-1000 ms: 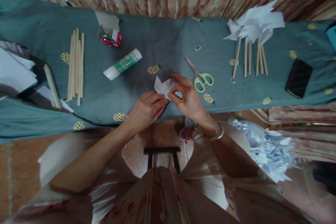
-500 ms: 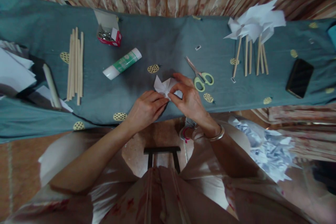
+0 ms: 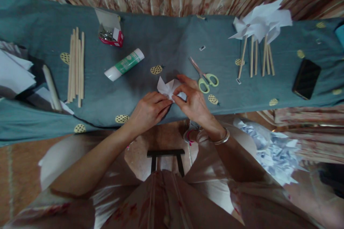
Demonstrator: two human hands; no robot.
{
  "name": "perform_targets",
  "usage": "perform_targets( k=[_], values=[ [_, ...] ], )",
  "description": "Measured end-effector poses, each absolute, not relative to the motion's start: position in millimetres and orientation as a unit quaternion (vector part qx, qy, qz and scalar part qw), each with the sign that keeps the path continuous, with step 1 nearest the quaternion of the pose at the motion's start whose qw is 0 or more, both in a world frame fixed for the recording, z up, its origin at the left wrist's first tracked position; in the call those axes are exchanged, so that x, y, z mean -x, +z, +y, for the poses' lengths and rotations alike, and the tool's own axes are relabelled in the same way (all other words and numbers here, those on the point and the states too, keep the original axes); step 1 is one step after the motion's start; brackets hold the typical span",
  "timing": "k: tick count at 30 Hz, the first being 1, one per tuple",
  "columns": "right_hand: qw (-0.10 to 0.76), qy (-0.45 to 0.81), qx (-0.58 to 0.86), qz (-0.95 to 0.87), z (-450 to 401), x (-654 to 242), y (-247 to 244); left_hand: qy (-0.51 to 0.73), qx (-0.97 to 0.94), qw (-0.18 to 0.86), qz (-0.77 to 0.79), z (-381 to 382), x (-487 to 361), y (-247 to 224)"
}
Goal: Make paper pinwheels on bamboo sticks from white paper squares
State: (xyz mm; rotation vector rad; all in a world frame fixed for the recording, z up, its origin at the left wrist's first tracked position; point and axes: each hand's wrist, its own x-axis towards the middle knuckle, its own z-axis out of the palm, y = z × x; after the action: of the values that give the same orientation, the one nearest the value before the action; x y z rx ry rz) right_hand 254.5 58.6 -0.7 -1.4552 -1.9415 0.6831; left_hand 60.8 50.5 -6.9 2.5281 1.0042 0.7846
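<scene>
A small white paper pinwheel, its blades folded inward, is between my two hands over the near part of the table. My left hand is closed on its lower left edge, fingers pressed together. From the other side, my right hand pinches the paper near its middle, thumb and index finger meeting there. Part of the paper is hidden under my fingers. Just right of my right hand lie scissors with light green handles, blades pointing away. A green and white glue stick lies to the upper left.
Wooden sticks and an opened red box of metal pieces lie left. White paper sheets are at the far left. Finished pinwheels on sticks and a black phone lie right. A bag of folded paper sits below the table.
Hardly anything differs. Both hands keep their hold on the paper pinwheel, and the view has shifted very slightly.
</scene>
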Motion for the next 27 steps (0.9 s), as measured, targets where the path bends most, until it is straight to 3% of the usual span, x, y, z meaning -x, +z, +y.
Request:
perform_targets(
  k=[13,27],
  values=[
    [0.299,0.253,0.537,-0.747,53.8,-255.1,-1.1,0.268,-0.881,0.158,0.356,50.1,-61.1,-5.6],
    [0.208,0.139,0.497,-0.831,40.4,-246.6,-5.4,0.257,-0.887,0.152,0.353,50.0,-61.3,-8.5]
  ],
)
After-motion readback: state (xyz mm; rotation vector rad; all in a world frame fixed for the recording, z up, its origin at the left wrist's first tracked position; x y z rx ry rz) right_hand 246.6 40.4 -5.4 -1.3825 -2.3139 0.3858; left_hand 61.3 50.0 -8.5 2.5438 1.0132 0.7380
